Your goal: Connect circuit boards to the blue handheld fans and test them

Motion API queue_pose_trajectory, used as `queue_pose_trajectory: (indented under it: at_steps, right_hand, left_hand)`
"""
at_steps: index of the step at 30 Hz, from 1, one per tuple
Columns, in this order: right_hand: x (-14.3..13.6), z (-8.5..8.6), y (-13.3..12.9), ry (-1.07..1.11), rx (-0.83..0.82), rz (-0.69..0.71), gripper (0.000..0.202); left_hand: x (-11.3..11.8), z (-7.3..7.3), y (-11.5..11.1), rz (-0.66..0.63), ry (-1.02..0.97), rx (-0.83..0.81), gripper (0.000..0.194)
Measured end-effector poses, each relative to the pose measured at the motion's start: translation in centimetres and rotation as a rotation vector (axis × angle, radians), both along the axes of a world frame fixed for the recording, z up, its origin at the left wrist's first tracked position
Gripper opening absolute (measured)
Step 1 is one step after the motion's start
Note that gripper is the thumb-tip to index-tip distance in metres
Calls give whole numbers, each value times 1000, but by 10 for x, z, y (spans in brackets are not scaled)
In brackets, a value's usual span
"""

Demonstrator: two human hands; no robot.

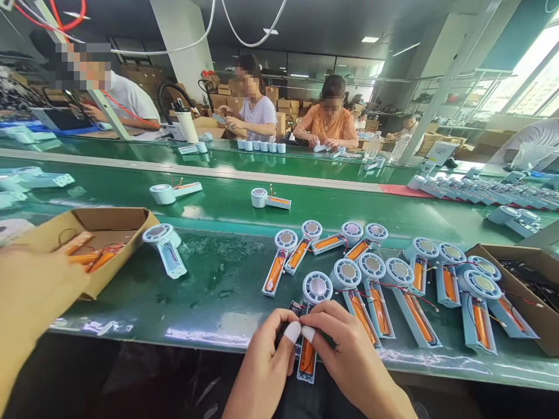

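Observation:
At the front edge of the green table, my left hand (271, 355) pinches a small dark circuit board (297, 308), its thumb covered by a white finger cot. My right hand (345, 343) meets it, thumb and forefinger pressed together at the board's edge; the thumb has a white cot too. What the right fingertips hold is too small to tell. Beneath both hands lies a light-blue fan unit (317, 287) with an orange battery (307, 356) in its open handle. Many similar fan units (347, 272) lie to the right of it.
A cardboard box (126, 244) with orange batteries stands at the left, another person's hand (39, 291) reaching in. One fan unit (168, 250) lies beside it. A box of dark parts (537, 279) is at the right. Units lie on the belt (218, 203); people work beyond.

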State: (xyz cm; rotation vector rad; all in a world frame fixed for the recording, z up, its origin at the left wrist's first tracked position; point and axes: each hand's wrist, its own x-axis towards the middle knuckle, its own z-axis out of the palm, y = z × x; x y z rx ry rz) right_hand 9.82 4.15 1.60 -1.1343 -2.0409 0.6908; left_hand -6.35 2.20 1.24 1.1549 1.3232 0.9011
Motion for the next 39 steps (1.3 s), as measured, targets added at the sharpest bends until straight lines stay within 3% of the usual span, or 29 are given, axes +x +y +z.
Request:
queue_pose_trajectory:
  at_steps: [6,14,20,27,34,39]
  right_hand:
    - [-1,2,2,-17,77,-41,15]
    - [-8,1,6,-45,153,-166,14]
    - [-12,-4,0,-18,181,-227,15]
    - [-13,-6,2,-36,243,-274,16]
    - [-17,-4,-1,-193,435,-272,21]
    - [-16,-2,-2,-210,424,-289,21]
  left_hand:
    - [7,2,-10,192,0,81,29]
    - [6,5,-12,150,96,149,31]
    - [10,8,-12,191,51,169,25]
    - [5,1,-10,125,2,190,27]
    - [-1,-17,-11,136,294,490,26]
    - [-3,-22,-10,114,391,626,28]
